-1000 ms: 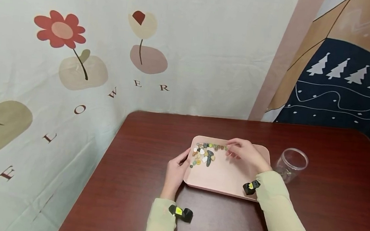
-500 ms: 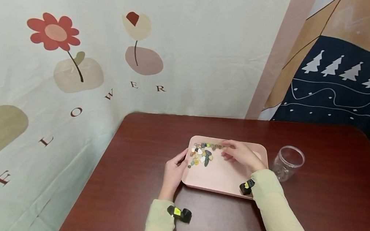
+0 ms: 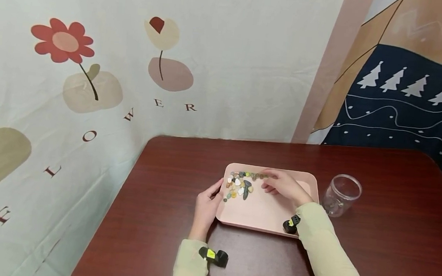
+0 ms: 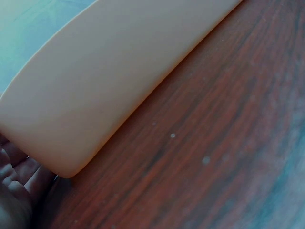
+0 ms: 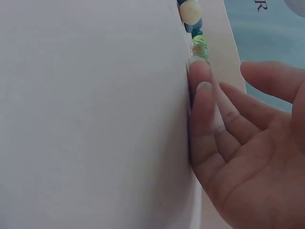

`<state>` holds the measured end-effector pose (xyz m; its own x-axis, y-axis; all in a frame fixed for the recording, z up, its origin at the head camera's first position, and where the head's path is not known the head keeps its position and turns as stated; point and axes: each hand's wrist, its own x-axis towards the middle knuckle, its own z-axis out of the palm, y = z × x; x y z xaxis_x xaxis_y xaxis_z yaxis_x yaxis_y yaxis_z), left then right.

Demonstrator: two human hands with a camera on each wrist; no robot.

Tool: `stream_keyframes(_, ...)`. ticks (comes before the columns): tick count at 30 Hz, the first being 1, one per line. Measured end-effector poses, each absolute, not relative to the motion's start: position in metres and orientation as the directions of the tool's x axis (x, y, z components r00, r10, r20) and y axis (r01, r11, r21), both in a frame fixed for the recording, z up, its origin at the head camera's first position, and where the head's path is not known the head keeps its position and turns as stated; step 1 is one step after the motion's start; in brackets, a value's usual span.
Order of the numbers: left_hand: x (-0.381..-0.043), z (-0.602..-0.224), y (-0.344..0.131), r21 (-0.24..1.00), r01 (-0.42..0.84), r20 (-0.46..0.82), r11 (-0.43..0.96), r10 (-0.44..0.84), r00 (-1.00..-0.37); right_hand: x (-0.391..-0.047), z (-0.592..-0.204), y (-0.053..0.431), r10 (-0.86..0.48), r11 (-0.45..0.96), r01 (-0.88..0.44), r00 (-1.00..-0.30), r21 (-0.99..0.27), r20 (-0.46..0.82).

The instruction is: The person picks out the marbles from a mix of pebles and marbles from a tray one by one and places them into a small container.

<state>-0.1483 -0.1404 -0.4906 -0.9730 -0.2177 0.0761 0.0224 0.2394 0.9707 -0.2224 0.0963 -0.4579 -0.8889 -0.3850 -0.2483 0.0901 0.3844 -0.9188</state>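
Small smooth pebbles of mixed colours [image 3: 237, 182] are the stars here, gathered in the left part of a shallow pale-pink rectangular tray with rounded corners [image 3: 262, 209], and look at that line along the far wall! Right hand [image 3: 285, 187] at the row's right end: fingers loosely bent and spread, no pebble pinched that I can see, though the tips hide some of the row. From the right wrist, one fingertip seems to touch a translucent green pebble [image 5: 200, 49]. Left hand [image 3: 206, 204] on the tray's left wall, fingers fairly straight against the outside; that's the anchor.

The step, I'd judge, is tidying that row, and it's a fingertip game: light pressure, nudging from the side, straight along the wall, because a push from above could make a rounded one skid. Knuckles high, please, clear of the loose cluster with its long dark-grey pebbles [image 3: 245, 193]. Left hand wants gentle bracing; shove too hard and the tray could slide on the glossy red-brown wood-grained worktop [image 3: 160, 203]. And mind that right sleeve [image 3: 320, 225]: a transparent cylindrical jar [image 3: 338, 201] stands just beside the tray's right end, so elbow in!
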Motion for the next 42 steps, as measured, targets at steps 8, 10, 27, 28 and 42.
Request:
stream_keyframes(8,-0.1482,-0.4907,-0.1403,0.968,0.020,0.076,0.250,-0.218,-0.973,-0.2225,-0.4609,0.0953,-0.320,0.434,0.125,-0.904,-0.892,-0.282)
stream_keyframes(10,-0.1482,-0.4910,-0.1400,0.967,0.021,0.078,0.252,-0.221,-0.972,-0.2222,-0.4606,0.0951,-0.317,0.437,0.123,-0.906,-0.891,-0.280)
stream_keyframes(27,-0.1472,-0.4895,-0.1405,0.966,0.008,0.069,0.259,-0.226,-0.972,-0.2233,-0.4625,0.0929,-0.328,0.375,0.143,-0.904,-0.916,-0.275)
stream_keyframes(28,-0.1471,-0.4893,-0.1405,0.965,0.009,0.071,0.262,-0.227,-0.971,-0.2236,-0.4628,0.0931,-0.330,0.372,0.143,-0.903,-0.917,-0.274)
stream_keyframes(42,-0.1474,-0.4911,-0.1402,0.972,0.022,0.073,0.233,-0.214,-0.974,-0.2244,-0.4634,0.0894,-0.242,0.466,0.164,-0.921,-0.870,-0.304)
